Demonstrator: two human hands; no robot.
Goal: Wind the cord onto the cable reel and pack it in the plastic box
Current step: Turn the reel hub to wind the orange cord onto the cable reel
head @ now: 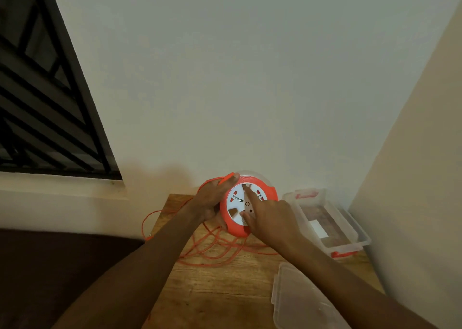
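The cable reel (247, 203) is held tilted on edge above the far part of the wooden worktop (212, 291), its white socket face turned toward the camera; this attitude appears chosen so the face can be turned while the rim takes up cord. The left hand (212, 198) grips the reel by its left rim, fingers curled over the orange edge, apparently steadying it and feeding the cord (215, 251) in at the top. The right hand (270, 216) lies on the white face with its index finger stretched out toward the top of the disc and its thumb against the lower part; judged a winding grip, the finger set in a recess to turn the disc, though the exact seating cannot be confirmed.

Most of the cord lies loose in orange loops on the worktop below and between the forearms, some trailing off the edge beyond the left hand; winding is judged at an early stage.

The plastic box (350, 231) stands open on the worktop just beyond the right hand, against the wall; it holds no reel, only what looks like a pale label or paper at the bottom. Its clear lid (300, 301) lies separately, nearer the camera, under the right forearm.
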